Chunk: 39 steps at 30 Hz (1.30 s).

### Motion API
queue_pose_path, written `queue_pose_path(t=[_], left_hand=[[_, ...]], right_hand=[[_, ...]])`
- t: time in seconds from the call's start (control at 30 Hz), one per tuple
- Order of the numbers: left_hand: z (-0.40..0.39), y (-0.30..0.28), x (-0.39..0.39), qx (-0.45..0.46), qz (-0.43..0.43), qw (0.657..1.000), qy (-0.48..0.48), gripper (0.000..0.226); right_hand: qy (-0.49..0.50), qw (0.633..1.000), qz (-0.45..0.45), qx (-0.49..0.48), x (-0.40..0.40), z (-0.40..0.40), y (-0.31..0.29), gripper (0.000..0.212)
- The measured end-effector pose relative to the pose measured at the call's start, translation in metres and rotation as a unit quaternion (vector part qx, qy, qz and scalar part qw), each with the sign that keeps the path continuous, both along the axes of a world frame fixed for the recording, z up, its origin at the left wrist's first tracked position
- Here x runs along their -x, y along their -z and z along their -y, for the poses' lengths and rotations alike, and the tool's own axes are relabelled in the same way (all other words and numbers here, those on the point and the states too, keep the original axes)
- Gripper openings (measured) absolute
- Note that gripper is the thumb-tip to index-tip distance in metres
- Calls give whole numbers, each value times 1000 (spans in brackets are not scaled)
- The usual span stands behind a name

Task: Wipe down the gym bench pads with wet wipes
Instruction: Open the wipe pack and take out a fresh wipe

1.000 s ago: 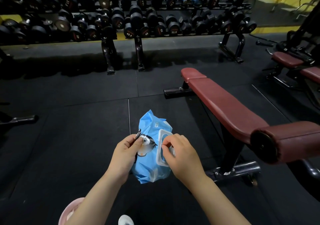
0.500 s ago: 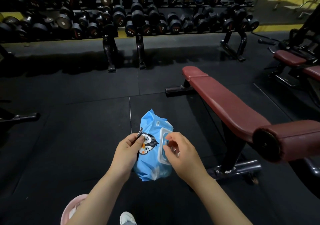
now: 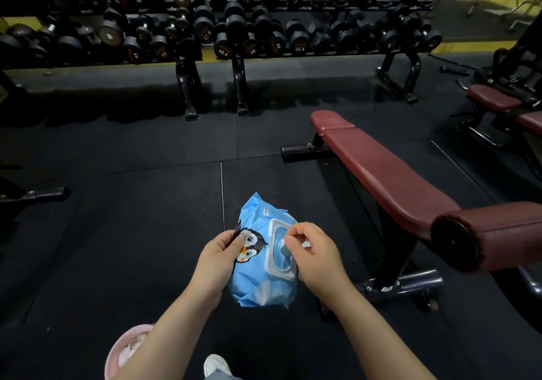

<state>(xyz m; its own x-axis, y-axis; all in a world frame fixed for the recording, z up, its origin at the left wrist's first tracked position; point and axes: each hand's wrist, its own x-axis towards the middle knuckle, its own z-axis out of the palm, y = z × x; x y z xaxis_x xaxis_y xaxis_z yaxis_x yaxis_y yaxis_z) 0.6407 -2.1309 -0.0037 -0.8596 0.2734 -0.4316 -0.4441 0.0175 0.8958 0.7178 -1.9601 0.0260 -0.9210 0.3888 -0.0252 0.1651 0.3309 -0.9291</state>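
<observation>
Pink object: down at the bottom left, by our left forearm, we caught a pale pink rounded shape; what it was we could not tell.
Left grip: our left hand was clenched on the left side of the wipes pack, thumb lying on the penguin print.
Wipes pack: there it was, a crumpled blue pack held in the air between both hands, above the black floor and left of the bench.
Pack opening: the white plastic frame faced up at us, set on the right side of the pack.
Right grip: our right hand was at that frame, thumb and forefinger pinched together over it; whether they had a wipe between them we could not tell.
Bench pad: the long maroon pad ran from the far middle toward the near right, well apart from the pack.
Dumbbell rack: black dumbbells lined the back wall.
</observation>
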Motion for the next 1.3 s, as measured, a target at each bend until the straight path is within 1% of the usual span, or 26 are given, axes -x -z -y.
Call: queue_pose_path(t=[0.07,0.13,0.23,0.3,0.33,0.37,0.43,0.5,0.63,0.73,0.87,0.97,1.07,1.17,1.23,1.3], left_hand=[[0,2,0,6,1,1000,1,17],[1,6,2,13,6,1000,-10,17],[6,15,4,20,15,999,-39,17],[11,23,5,41,18,997,-61,15],[14,28,5,57,15,996,-71,15],[17,32,6,69,13,994,-80,15],[23,39,6,76,17,992,-99,15],[26,41,7,65,25,991,-114,16],[24,35,10,31,31,994,-100,17],[21,26,10,6,41,995,-86,17],[20,18,7,-28,52,995,-81,17],[19,12,4,-49,65,994,-73,17],[15,6,2,-46,39,996,-66,18],[11,0,3,24,-33,998,-56,10],[8,-2,3,85,-104,990,-42,23],[4,-4,3,136,-185,973,-2,33]], right_hand=[[18,996,7,84,0,-1,-2,17],[34,978,-5,206,1,-4,-7,16],[55,939,-63,334,5,-16,-22,13],[65,916,-117,378,7,-29,-36,10],[66,915,-136,373,7,-37,-43,10],[61,924,-144,350,7,-45,-49,11],[50,951,-127,276,5,-57,-56,13],[64,963,-100,243,4,-63,-55,12],[95,963,-66,243,1,-65,-42,11],[119,966,-50,224,-2,-64,-31,11],[179,973,-12,145,-2,-65,-18,11],[179,977,10,116,-1,-63,-12,10],[168,972,46,158,-1,-56,-8,9],[126,953,60,269,-2,-44,-9,12],[100,930,60,348,0,-32,-10,12],[95,911,51,398,3,-20,-11,11]])
